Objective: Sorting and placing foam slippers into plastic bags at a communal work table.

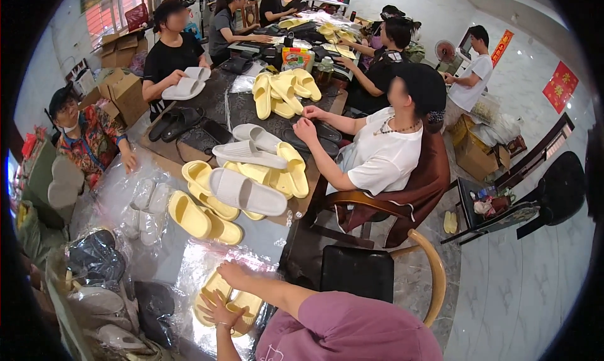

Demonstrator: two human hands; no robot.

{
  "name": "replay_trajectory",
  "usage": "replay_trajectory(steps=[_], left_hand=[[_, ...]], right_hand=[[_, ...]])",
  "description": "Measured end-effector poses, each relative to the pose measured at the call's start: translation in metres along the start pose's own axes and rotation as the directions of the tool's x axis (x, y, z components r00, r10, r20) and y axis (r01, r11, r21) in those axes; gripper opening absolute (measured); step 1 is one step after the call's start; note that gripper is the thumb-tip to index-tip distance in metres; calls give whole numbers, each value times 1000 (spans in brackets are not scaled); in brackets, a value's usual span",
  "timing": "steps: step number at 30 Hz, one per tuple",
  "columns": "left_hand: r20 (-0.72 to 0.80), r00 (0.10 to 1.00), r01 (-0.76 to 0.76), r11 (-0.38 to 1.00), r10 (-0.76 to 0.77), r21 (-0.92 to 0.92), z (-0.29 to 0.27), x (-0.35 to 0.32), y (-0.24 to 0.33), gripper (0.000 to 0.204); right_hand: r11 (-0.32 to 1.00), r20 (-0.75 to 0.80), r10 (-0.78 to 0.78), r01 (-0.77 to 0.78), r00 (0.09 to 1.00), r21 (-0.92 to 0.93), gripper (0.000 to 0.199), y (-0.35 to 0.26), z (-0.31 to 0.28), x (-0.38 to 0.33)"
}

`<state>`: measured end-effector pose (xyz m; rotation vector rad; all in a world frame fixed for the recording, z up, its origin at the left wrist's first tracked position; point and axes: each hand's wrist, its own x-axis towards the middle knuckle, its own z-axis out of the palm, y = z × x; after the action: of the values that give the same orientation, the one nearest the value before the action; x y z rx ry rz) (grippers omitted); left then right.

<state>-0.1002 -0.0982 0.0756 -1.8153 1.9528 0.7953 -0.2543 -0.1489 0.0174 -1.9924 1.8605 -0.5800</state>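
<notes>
A pair of pale yellow slide slippers (250, 304) lies side by side on a shiny clear plastic bag (192, 263) at the near end of the table. My left hand (223, 314) rests on the slippers with its fingers spread. At their far end is my right hand (234, 275), its fingers bent together over the slipper's edge and the film. What lies between those fingers cannot be made out. Just beyond sits a pile of loose yellow slippers (189, 216) and grey slippers (248, 192).
Bagged dark slippers (97, 257) and bagged pale slippers (151, 200) cover the table's left side. A seated co-worker in white (384, 147) handles dark slippers on the right; another person (173, 59) holds light slippers. A black-seated chair (357, 274) stands close on my right.
</notes>
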Motion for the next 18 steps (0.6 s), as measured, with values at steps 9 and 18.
replay_trajectory(steps=[9, 18], left_hand=[[-47, 999, 0, 1000, 0, 16, 11, 0, -10, 134], [-162, 975, -161, 986, 152, -43, -2, -1, 3, 126]], right_hand=[[986, 7, -42, 43, 999, -158, 14, -12, -3, -6], [968, 148, -202, 175, 968, 178, 16, 35, -16, -16]])
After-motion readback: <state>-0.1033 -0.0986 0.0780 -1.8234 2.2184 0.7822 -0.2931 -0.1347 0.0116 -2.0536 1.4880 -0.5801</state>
